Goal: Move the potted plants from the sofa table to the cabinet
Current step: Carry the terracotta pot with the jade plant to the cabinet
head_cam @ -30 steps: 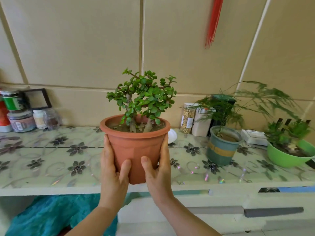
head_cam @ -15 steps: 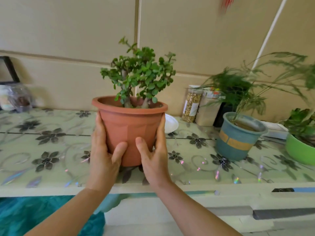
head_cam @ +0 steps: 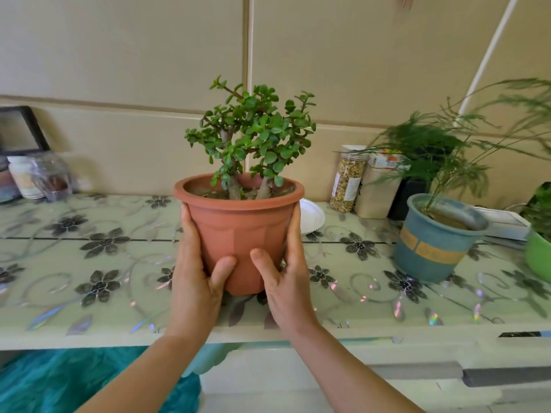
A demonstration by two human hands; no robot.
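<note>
You are gripping the terracotta pot (head_cam: pixel 238 239) with both hands: your left hand (head_cam: pixel 195 275) and right hand (head_cam: pixel 287 275) are wrapping its sides, thumbs pressing the front wall, fingers reaching up under the rim. The pot is sitting at, or just above, the cabinet top (head_cam: pixel 89 293) near its front edge; whether the base is touching I cannot tell. Further right, the blue pot (head_cam: pixel 432 245) and a green pot (head_cam: pixel 539 257) are already standing there. So this delivery is looking nearly finished, with only the release remaining; how many plants are waiting at the sofa table is not showing
</note>
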